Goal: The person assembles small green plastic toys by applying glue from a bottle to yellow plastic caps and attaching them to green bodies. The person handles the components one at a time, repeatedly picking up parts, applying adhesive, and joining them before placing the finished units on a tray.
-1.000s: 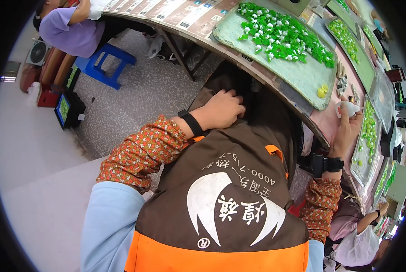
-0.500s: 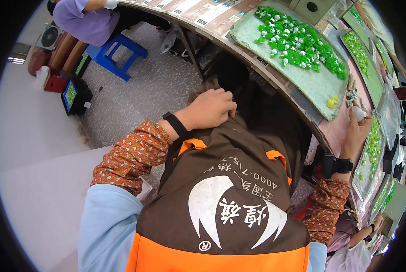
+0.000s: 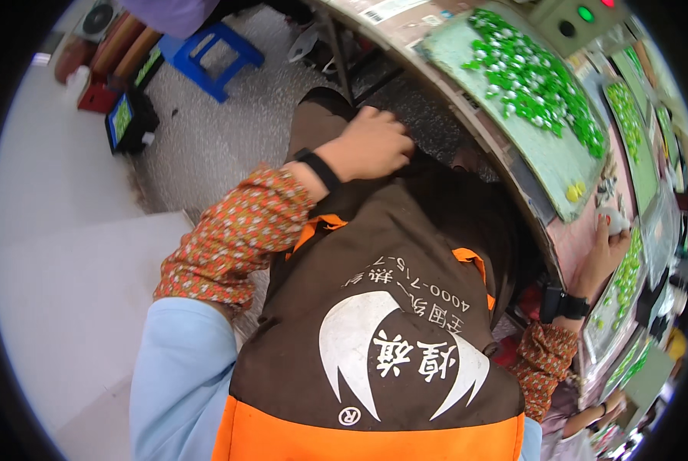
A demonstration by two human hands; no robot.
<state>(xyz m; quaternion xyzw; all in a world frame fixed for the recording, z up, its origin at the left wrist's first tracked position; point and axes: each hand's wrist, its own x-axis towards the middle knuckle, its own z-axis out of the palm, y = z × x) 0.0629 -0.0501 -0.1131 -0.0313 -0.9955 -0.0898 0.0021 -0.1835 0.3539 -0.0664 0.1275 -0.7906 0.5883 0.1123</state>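
Down on the person's lap, below the bench edge, the left hand (image 3: 374,144) rests with its fingers curled together against the dark brown apron cloth (image 3: 405,253); whether they grip a fold of it cannot be told. Up on the pinkish worktop (image 3: 570,234), the right hand (image 3: 606,250) has its fingers closed round a small pale grey rounded object (image 3: 613,219), just beside a long tray of small green pieces (image 3: 624,280) and near two little yellow pieces (image 3: 574,190). A larger pale green tray heaped with green and white pieces (image 3: 536,84) lies farther along. Handling the small object well probably calls for a light fingertip grip, kept low over the worktop so nothing is knocked from the adjacent tray.
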